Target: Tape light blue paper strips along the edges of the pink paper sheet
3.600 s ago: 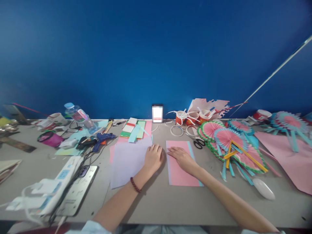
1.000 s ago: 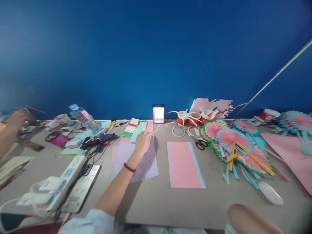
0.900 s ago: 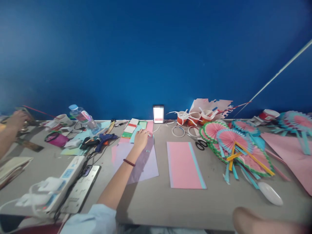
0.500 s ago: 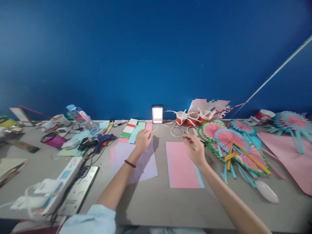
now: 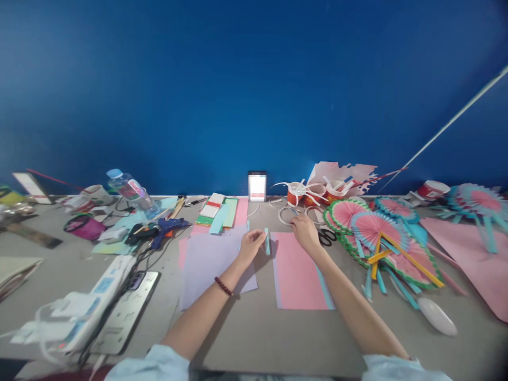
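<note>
A short light blue paper strip (image 5: 267,242) stands upright at the fingertips of my left hand (image 5: 252,245), which is closed on it. This hand is over the right side of a lilac paper sheet (image 5: 214,259). My right hand (image 5: 305,233) reaches past the top of a pink paper sheet (image 5: 300,280), fingers bent and closed at the edge of a thin white ring (image 5: 282,218) lying on the table. Part of the ring is hidden by the fingers. Black-handled scissors (image 5: 327,237) lie just right of that hand.
Pleated paper fans (image 5: 377,230) lie at right, near a white computer mouse (image 5: 437,316). Red paper cups (image 5: 296,197) line the back by a phone (image 5: 257,188). At left are a blue glue gun (image 5: 169,227), a bottle (image 5: 133,190) and a power strip (image 5: 105,296).
My left hand has moved right and toward me, and a light blue strip now shows in its fingers. The right hand has shifted left and forward to the white ring, uncovering the scissors.
</note>
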The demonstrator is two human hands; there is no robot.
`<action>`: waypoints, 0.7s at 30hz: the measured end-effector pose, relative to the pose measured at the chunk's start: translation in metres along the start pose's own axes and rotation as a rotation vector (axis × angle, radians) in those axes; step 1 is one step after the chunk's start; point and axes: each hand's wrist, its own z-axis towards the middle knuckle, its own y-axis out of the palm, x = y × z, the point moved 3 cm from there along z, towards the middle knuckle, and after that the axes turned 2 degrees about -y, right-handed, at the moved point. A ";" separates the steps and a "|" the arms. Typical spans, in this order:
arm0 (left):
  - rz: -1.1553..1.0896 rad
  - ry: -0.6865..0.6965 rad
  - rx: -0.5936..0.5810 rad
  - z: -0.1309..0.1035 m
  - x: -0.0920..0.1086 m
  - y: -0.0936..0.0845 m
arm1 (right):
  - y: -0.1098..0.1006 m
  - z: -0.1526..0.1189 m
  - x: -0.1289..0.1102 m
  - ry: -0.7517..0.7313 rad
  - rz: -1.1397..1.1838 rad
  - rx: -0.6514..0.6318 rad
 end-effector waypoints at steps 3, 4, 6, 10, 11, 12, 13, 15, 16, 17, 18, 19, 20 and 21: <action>0.018 0.086 0.039 -0.001 0.003 -0.001 | -0.001 0.000 -0.006 -0.025 0.078 0.037; 0.051 0.144 0.050 -0.002 0.005 -0.001 | -0.002 0.000 -0.008 -0.037 0.140 0.053; 0.149 0.287 0.067 -0.003 0.011 -0.001 | -0.004 0.000 -0.014 -0.044 0.314 0.074; 0.347 0.498 0.132 -0.009 0.020 -0.002 | -0.005 -0.005 -0.032 -0.024 0.681 0.026; 0.383 0.526 0.152 -0.011 0.021 -0.002 | -0.005 -0.006 -0.037 -0.031 0.743 0.003; 0.414 0.545 0.170 -0.012 0.022 -0.002 | -0.006 -0.008 -0.041 -0.039 0.788 -0.019; 0.444 0.557 0.183 -0.013 0.022 -0.003 | -0.006 -0.009 -0.045 -0.045 0.819 -0.035; 0.510 0.577 0.192 -0.014 0.021 -0.003 | -0.007 -0.011 -0.051 -0.042 0.853 -0.050; 0.547 0.588 0.192 -0.014 0.021 -0.003 | -0.007 -0.012 -0.052 -0.038 0.861 -0.054; 0.582 0.602 0.191 -0.014 0.020 -0.003 | -0.007 -0.013 -0.054 -0.032 0.865 -0.056; 0.610 0.620 0.189 -0.014 0.020 -0.003 | -0.008 -0.013 -0.054 -0.023 0.869 -0.058; 0.624 0.645 0.189 -0.015 0.019 -0.003 | -0.008 -0.013 -0.055 -0.017 0.872 -0.059; 0.629 0.667 0.185 -0.016 0.020 -0.002 | -0.009 -0.014 -0.055 -0.014 0.875 -0.060; 0.624 0.690 0.178 -0.017 0.020 -0.001 | -0.009 -0.014 -0.055 -0.012 0.878 -0.060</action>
